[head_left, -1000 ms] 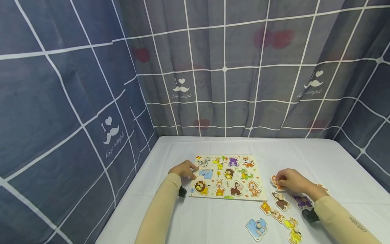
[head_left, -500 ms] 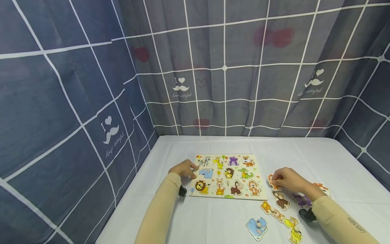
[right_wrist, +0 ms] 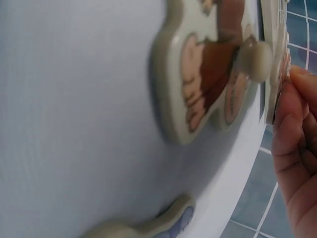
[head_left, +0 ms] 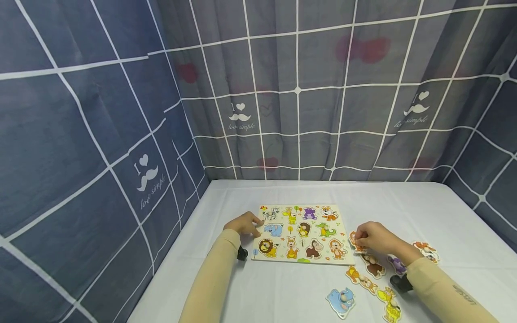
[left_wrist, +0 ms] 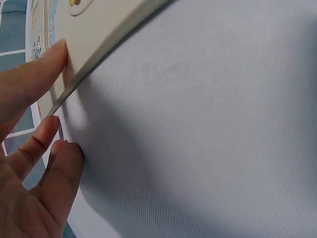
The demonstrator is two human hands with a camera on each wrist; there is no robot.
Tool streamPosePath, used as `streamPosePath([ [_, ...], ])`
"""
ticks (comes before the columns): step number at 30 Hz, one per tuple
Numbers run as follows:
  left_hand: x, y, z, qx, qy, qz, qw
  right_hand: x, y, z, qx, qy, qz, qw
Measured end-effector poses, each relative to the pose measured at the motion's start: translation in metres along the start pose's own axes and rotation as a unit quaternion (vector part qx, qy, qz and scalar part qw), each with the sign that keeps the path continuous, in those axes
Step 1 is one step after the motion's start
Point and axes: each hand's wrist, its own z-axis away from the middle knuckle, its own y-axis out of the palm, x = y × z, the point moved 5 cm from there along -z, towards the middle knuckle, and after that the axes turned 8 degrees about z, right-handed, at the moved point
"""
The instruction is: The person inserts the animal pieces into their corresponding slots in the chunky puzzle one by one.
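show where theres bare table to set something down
The white table is bare between the puzzle board and the curtain, and in front of the board, between the left sleeve and blue elephant piece. Crowded: right of the board, loose pieces around the right hand.

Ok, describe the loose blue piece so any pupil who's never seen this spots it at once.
In the head view, find the puzzle board on the white table. Look from its lower right corner towards the camera: the blue piece lies left of the yellow giraffe piece. Nothing else lying loose is blue.
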Motion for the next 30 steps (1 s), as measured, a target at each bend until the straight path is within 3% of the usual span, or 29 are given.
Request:
streamPosePath([
  [11,0.002,0.0,-0.002,-0.002,-0.005,0.004,1.0,0.003,0.006,-0.006,0.001,0.008,0.003,1.0],
  [30,0.0,0.0,-0.001,-0.004,0.006,-0.01,0.9999,0.021,0.017,-0.016,0.036,0.034,-0.073,0.996],
])
